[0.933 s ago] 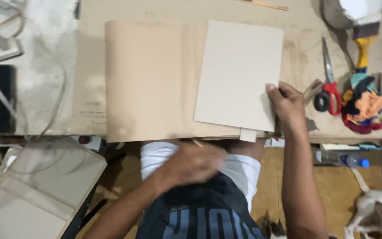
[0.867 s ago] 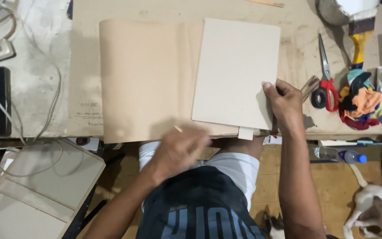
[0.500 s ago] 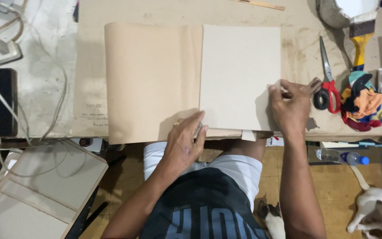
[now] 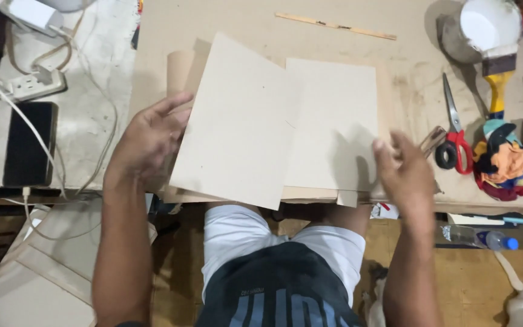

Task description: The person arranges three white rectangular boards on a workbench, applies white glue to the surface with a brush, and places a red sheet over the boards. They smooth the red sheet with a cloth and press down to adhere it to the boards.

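Head view: the left hand (image 4: 146, 142) grips the left edge of a raised card (image 4: 237, 130), fingers spread behind it, thumb out front. The card's long axis tilts from 7 to 1 o'clock, overlapping a second card (image 4: 334, 121) lying flat on the tabletop (image 4: 407, 48). The right hand (image 4: 404, 172), at 3 o'clock, rests loosely curled on the flat card's right edge, holding nothing; scissors (image 4: 452, 136) lie beyond it.

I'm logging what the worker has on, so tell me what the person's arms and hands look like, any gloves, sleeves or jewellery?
Both arms are bare to beyond the frame: no sleeves show. The left hand and right hand wear no gloves, and no watch or bracelet is visible. Rings are too small to tell.
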